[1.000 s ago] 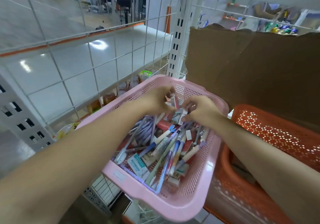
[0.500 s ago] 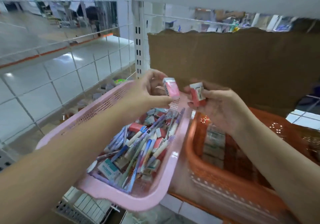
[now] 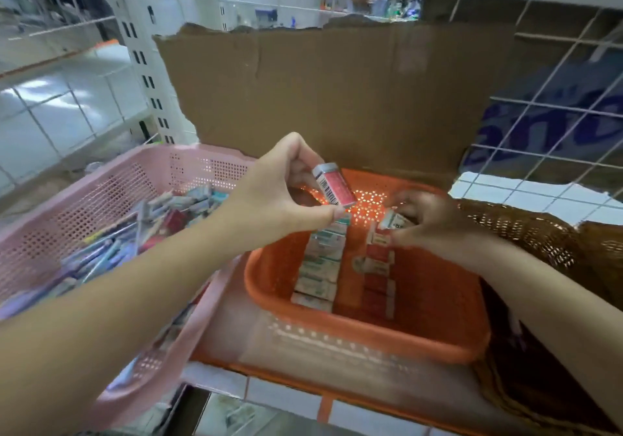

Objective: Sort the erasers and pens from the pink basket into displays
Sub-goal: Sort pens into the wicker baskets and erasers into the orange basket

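Note:
The pink basket [image 3: 111,199] sits at the left, full of pens [image 3: 104,250] and small erasers. An orange basket [image 3: 371,337] stands to its right with two rows of erasers [image 3: 320,267] lined up inside. My left hand [image 3: 279,196] pinches a pink eraser [image 3: 333,184] with a barcode sleeve, held above the orange basket's far end. My right hand [image 3: 435,219] is lower, inside the orange basket, gripping a white-sleeved eraser [image 3: 392,221] at the top of the right row.
A torn cardboard sheet [image 3: 337,98] stands behind both baskets. White wire grid panels [image 3: 553,125] close off the right and left sides. A brown woven basket [image 3: 546,243] sits at the right. The shelf's white front edge [image 3: 303,398] runs below.
Both hands lifted an eraser each out of the pink basket and carried them right. The right hand has dropped into the orange basket; the left hovers above it.

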